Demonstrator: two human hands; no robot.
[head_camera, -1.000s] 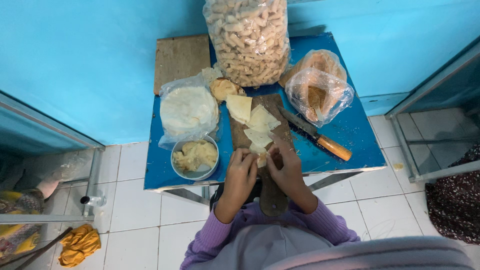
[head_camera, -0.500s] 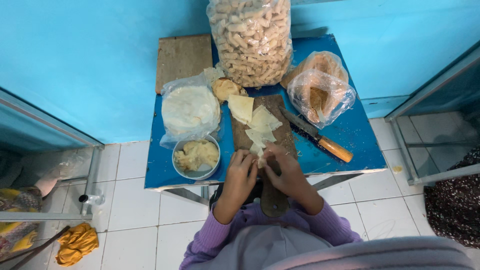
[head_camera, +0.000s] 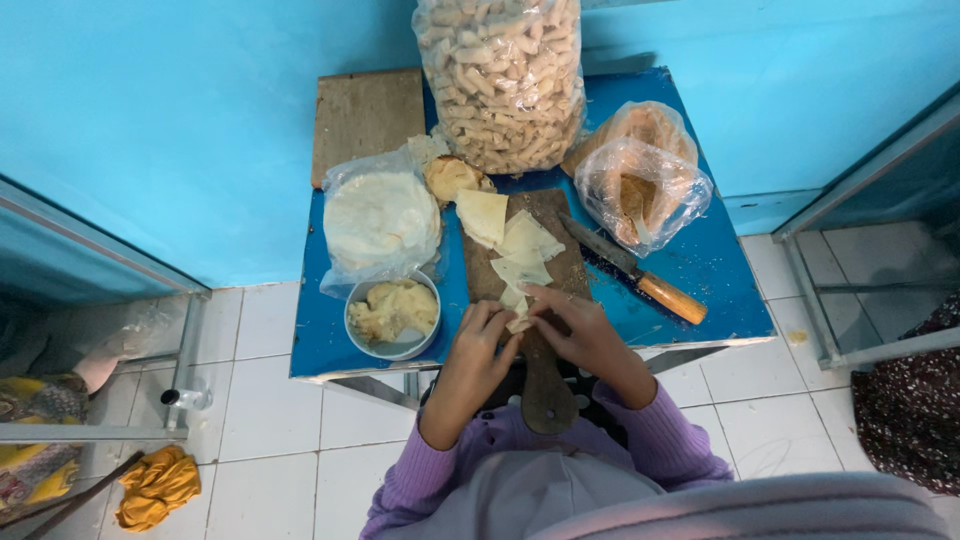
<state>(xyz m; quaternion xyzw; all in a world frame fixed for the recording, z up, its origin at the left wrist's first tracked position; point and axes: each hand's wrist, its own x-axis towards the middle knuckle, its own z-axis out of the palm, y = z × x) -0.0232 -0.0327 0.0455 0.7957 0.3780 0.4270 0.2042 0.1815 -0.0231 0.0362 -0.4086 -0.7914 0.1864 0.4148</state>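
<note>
Little had shifted since the earlier frames: both hands stayed at the near end of the wooden board (head_camera: 545, 300), with the fingers drawn slightly closer over the small dough piece (head_camera: 518, 318), and everything else on the bench (head_camera: 700, 290) lay as before.

Nearest the person, the board's handle ran off the bench edge between purple-sleeved forearms. Left hand (head_camera: 480, 345) and right hand (head_camera: 580, 335) met on the board, fingers curled and pinching the pale dough piece between their tips; each was partly closed around it, and the fingers hid most of it. Just beyond the hands, on the same board, lay a loose pile of cut dough sheets (head_camera: 525, 250), one overlapping the board's left edge.

Left of the board sat a metal bowl (head_camera: 393, 315) of yellowish filling, and behind that bowl a clear bag of flat white rounds (head_camera: 378, 220). Right of the board lay a knife (head_camera: 635, 270) with a wooden handle, blade pointing away along the board's side. Beyond the knife stood a plastic bag of brown crumbs (head_camera: 640, 185). Farthest from the board, a tall clear bag of pale finger-shaped snacks (head_camera: 505, 75) stood against the blue wall, with a bare wooden slab (head_camera: 365, 115) to its left.
</note>
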